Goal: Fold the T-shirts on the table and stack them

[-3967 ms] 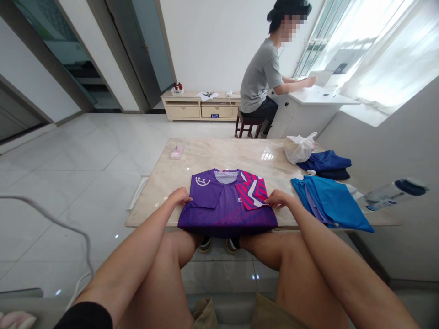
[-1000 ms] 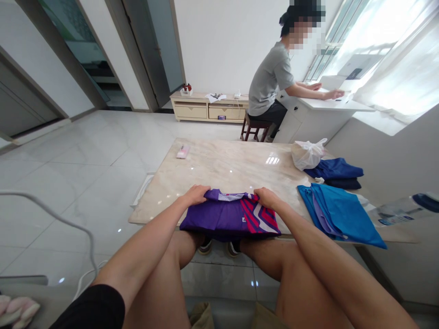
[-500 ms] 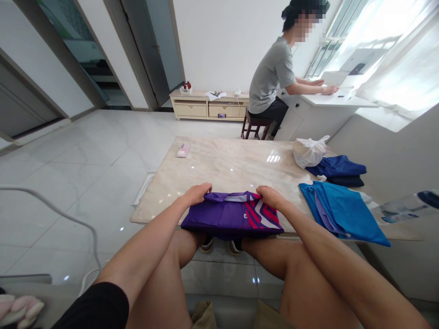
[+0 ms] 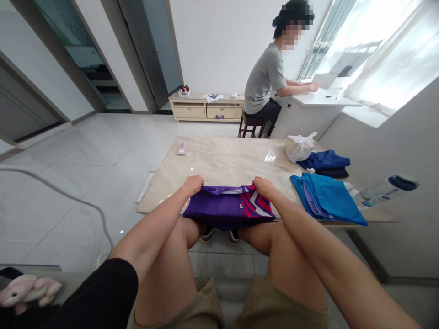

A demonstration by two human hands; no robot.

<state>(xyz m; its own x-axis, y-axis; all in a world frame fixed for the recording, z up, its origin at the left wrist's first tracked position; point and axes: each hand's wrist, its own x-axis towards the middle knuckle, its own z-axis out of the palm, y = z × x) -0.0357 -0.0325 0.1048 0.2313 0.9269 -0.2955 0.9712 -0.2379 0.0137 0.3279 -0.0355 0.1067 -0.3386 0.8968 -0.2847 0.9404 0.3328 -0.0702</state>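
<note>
- Left hand [image 4: 194,184]: fingers pinched tight on the far left corner of the folded purple shirt [image 4: 217,206]
- Right hand [image 4: 263,187]: same deal, clamped on the far right corner, the pink-striped end
- Shirt's basically between both grips, at the table's [image 4: 219,157] near edge
- Blue clothes [image 4: 331,196] right of the right grip, clear bottle [image 4: 380,192] further out

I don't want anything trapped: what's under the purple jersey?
The marble-look tabletop runs beneath the purple jersey, whose near edge overhangs it. Whether anything else lies underneath cannot be seen; the fabric covers it.
</note>
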